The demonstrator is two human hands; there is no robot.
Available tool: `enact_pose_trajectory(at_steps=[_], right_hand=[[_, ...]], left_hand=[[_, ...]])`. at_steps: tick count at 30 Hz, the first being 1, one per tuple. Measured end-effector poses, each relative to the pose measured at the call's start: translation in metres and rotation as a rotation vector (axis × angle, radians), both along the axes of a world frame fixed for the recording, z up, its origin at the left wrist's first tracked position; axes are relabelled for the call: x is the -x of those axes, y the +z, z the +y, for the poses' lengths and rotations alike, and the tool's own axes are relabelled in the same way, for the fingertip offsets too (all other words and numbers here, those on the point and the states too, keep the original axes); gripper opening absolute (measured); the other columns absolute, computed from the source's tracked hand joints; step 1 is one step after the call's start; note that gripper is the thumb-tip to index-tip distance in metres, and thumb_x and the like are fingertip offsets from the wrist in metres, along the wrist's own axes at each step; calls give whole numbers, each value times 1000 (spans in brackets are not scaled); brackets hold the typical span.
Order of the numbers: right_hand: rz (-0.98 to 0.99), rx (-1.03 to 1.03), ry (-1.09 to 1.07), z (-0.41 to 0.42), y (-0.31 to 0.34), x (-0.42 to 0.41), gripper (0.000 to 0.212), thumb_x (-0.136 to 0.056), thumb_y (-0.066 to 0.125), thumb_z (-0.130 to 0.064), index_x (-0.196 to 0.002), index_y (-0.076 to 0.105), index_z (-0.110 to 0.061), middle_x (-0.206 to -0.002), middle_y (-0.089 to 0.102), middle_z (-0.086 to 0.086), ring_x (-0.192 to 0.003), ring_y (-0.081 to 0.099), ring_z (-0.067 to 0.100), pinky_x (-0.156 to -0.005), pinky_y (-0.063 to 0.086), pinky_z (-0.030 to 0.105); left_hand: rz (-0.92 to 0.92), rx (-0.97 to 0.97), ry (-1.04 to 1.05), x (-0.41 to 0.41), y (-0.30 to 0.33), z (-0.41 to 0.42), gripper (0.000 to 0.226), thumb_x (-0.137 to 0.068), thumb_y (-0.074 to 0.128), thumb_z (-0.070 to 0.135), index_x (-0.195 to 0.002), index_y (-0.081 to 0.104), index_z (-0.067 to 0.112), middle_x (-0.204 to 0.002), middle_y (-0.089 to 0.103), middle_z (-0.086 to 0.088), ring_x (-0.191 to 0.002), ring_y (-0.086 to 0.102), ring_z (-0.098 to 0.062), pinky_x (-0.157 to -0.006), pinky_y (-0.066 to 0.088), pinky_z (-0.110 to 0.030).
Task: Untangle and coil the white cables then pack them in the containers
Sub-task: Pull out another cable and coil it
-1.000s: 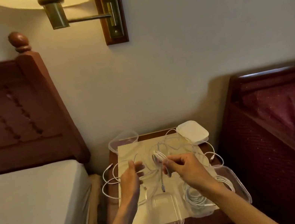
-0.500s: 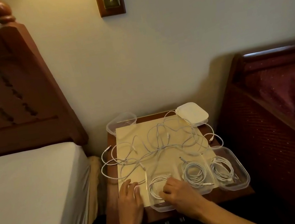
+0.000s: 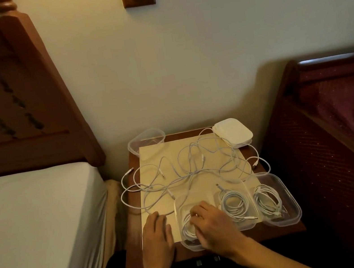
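A tangle of white cables (image 3: 191, 169) lies spread over a pale mat (image 3: 205, 190) on the wooden nightstand. Three clear containers stand along the front edge. My right hand (image 3: 213, 224) reaches into the left container (image 3: 186, 245), its fingers curled over a coiled white cable (image 3: 185, 226) inside it. The middle container (image 3: 253, 224) and the right container (image 3: 295, 205) each hold one coiled cable. My left hand (image 3: 157, 236) rests flat on the mat just left of that left container, holding nothing.
An empty clear container (image 3: 146, 139) sits at the nightstand's back left corner, and white lids (image 3: 233, 132) are stacked at the back right. A bed (image 3: 32, 218) flanks the left side, a dark wooden bed frame (image 3: 327, 131) the right. Cable loops hang over the nightstand's left edge.
Both hands came down from mid-air over the mat to the front edge. The coil my right hand held up now lies in the left container, and the view tilted down.
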State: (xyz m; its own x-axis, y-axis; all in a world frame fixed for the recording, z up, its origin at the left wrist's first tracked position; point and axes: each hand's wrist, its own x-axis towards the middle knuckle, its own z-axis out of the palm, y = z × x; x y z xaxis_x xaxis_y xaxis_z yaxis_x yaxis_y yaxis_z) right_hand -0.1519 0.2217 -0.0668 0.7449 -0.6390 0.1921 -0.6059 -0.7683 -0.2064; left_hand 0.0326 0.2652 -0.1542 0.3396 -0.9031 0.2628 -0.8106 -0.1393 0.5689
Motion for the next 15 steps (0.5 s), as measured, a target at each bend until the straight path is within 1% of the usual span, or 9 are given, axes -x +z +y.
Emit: enact_pose_trajectory(at_steps=[1,2,3,4,5,6,7,9,15], right_hand=[[-35,-21,-78,7,-2,-5,25,-76,55,-15,-99,65,-11,-108,61,4,-98,58,22,-75,55,31],[-20,-62,-143,12,-4,-11,38,-79,56,-14,-115,61,-7,-123,58,9,-111,58,28,-85,54,32],[6,-122,-197,16,-5,-16,52,-83,57,-12,-133,49,-2,-142,46,15,-128,48,35,-99,47,35],[55,-193,-236,18,-7,-20,63,-89,55,-11,-146,31,0,-156,27,17,-142,29,37,-111,34,39],[113,-260,-244,18,-10,-21,68,-94,50,-12,-152,16,-2,-161,11,16,-148,12,35,-118,21,41],[182,-307,-241,16,-12,-22,69,-97,46,-13,-153,8,-3,-162,3,16,-150,4,33,-121,13,41],[238,-318,-226,13,-14,-23,68,-97,44,-14,-154,7,-3,-162,3,17,-150,2,33,-122,9,41],[317,-349,-195,7,-18,-26,68,-97,43,-16,-153,8,0,-162,4,19,-149,2,34,-122,6,42],[436,-436,-157,3,-9,-32,69,-101,40,-17,-152,-1,4,-160,-10,23,-148,-11,39,-120,-3,46]], left_hand=[[2,-4,4,0,-1,0,26,-93,60,18,-118,64,14,-131,53,2,-121,50,-15,-100,45,-33],[8,-8,7,0,-1,0,26,-93,59,18,-119,64,14,-132,53,2,-123,49,-15,-101,45,-33],[14,-10,9,0,-2,0,27,-93,59,18,-119,64,14,-133,53,2,-124,49,-16,-102,46,-35],[18,-10,9,0,-2,0,27,-93,59,18,-120,64,13,-133,53,1,-125,49,-16,-102,46,-36],[17,-8,6,0,-2,0,28,-93,60,17,-120,64,13,-132,54,1,-125,50,-17,-102,46,-37],[13,-4,4,1,-2,-1,28,-92,61,17,-120,64,12,-132,54,0,-125,50,-17,-101,47,-37],[7,0,3,1,-1,-1,28,-92,61,16,-120,64,12,-132,55,0,-124,50,-18,-101,47,-37],[-7,5,6,1,-1,0,28,-92,61,16,-120,64,11,-132,55,-1,-124,50,-18,-101,47,-37],[-28,4,11,2,-1,1,28,-92,62,15,-119,65,11,-131,55,-3,-123,51,-19,-100,47,-36]])
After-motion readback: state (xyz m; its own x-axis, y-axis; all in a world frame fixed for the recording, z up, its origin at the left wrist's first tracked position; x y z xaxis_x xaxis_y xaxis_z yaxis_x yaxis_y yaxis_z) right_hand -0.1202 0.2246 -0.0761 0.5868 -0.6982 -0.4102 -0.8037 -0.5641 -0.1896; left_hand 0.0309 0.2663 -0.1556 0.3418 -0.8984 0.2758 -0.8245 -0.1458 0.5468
